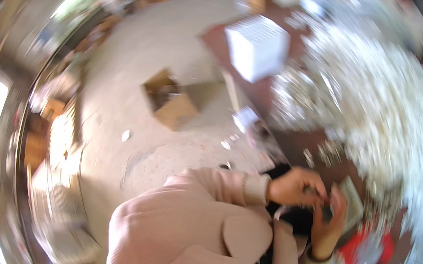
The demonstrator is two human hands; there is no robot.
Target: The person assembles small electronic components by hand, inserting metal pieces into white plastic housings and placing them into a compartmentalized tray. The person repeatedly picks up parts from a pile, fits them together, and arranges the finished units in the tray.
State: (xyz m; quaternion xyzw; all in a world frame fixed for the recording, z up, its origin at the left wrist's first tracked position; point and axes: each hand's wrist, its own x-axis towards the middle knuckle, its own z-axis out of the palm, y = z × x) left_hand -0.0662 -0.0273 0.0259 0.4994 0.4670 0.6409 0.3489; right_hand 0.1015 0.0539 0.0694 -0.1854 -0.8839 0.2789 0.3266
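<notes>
My left hand (297,187) reaches in from a pale pink sleeve, its fingers bent and pinched together. Close against its fingertips is my right hand (330,221), with thumb and fingers curved toward the same spot. Something small and dark seems to sit between the fingertips, but blur hides what it is. Just beyond the right hand lies a pale, flat rectangular tray or pad (351,204) on the brown tabletop (343,168). Small shiny pieces (329,153) are scattered on the table past the hands.
A large heap of clear, whitish pieces (381,101) covers much of the table. On its far corner stands a white box (257,47). A red-and-white bag (366,254) lies near my right arm. An open cardboard box (177,110) sits on the concrete floor (114,98).
</notes>
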